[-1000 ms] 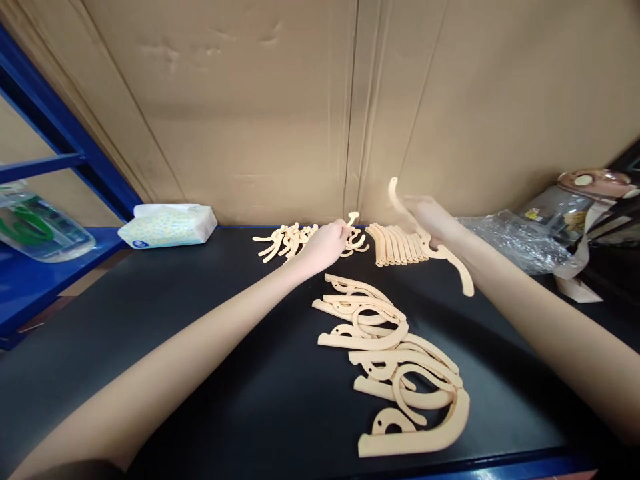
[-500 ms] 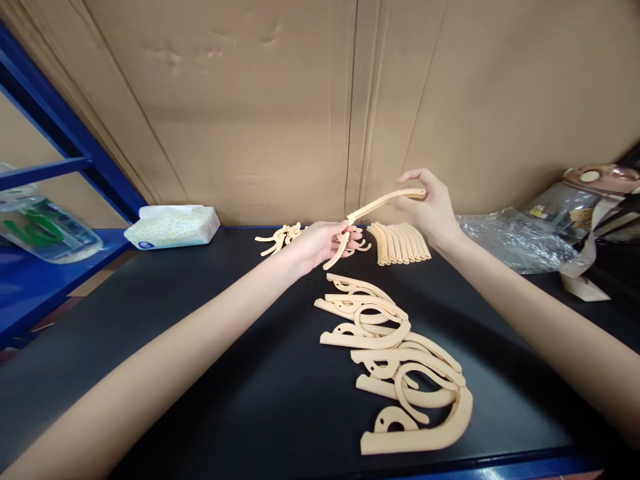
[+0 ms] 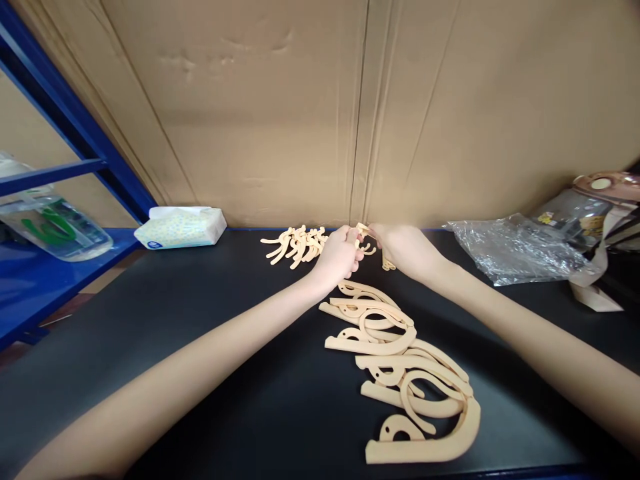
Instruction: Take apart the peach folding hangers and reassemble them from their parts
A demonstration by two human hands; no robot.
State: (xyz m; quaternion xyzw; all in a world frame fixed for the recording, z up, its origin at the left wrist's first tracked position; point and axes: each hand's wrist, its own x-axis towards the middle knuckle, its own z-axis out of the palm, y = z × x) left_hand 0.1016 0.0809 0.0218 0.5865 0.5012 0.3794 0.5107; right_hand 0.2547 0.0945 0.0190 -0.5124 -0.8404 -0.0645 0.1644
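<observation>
My left hand [image 3: 339, 257] is closed around beige plastic hanger parts [image 3: 362, 229], mostly hidden by its fingers. My right hand [image 3: 409, 250], blurred by motion, pinches the same parts from the other side, so both hands meet over the far part of the table. To the left of my left hand lies a pile of small curved hanger hooks [image 3: 295, 245]. Beneath my right hand, the ends of stacked hanger arms [image 3: 389, 264] peek out; the rest of that stack is covered. Nearer to me, several folded hangers [image 3: 423, 451] overlap in a slanting row.
A tissue pack [image 3: 181, 228] stands at the back left, beside a blue metal frame [image 3: 75, 113] and a clear bottle [image 3: 60, 227]. Crumpled clear plastic [image 3: 510, 247] and a strapped clear container [image 3: 565, 212] occupy the right. Cardboard [image 3: 260, 120] walls off the black table's [image 3: 235, 393] back.
My right hand has moved left and down to meet my left hand. The long arm held between them has swung down out of plain sight. My left hand now shows its back, fingers curled.
</observation>
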